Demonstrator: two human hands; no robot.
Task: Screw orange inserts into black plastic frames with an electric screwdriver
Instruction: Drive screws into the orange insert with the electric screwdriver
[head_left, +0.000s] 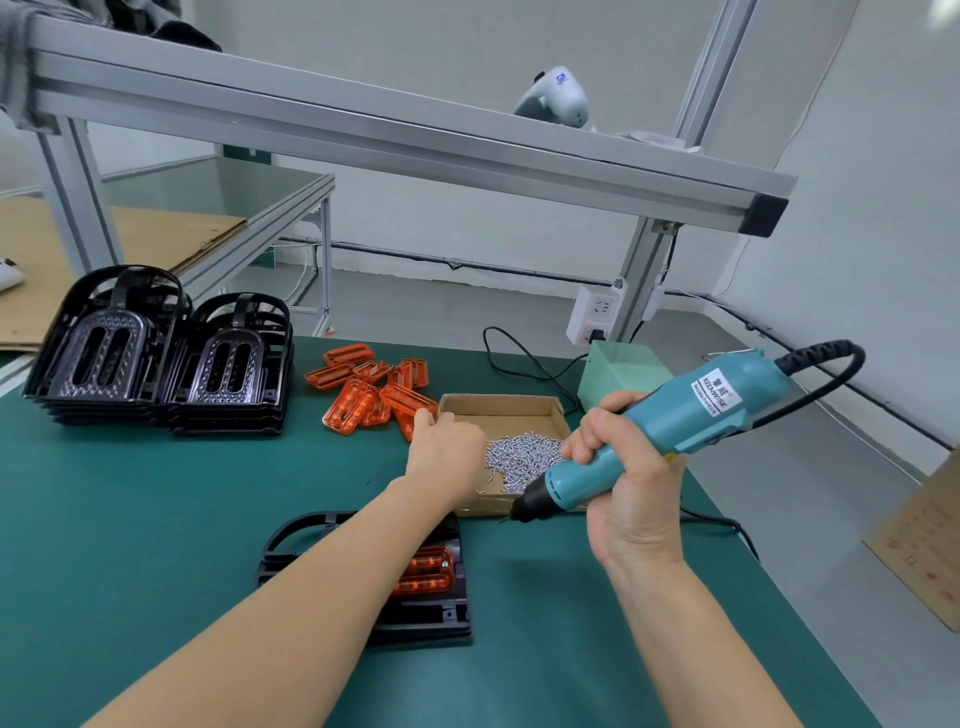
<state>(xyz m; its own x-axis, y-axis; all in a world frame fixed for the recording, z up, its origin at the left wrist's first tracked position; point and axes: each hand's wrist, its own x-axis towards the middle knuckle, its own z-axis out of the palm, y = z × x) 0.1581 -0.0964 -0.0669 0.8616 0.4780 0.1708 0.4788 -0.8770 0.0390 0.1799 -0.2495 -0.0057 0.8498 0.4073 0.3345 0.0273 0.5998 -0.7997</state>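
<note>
Screws were what I was after: my left hand (445, 453) reached into the shallow cardboard box (498, 406) over the heap of small silver screws (522, 460), fingers bent downward, though I could not tell whether it had pinched one yet. My right hand (621, 486) was wrapped firmly round the teal electric screwdriver (670, 428), its bit angled down just off the box's near edge. On the green worktop (130, 519) before me lay a black plastic frame (415, 613) with an orange translucent insert (423, 569) seated in it. I judged the step to be fetching a screw; next it needed setting in a hole and meeting squarely with the bit. Spare orange inserts (363, 395) and stacked black frames (156, 358) waited beyond.
</note>
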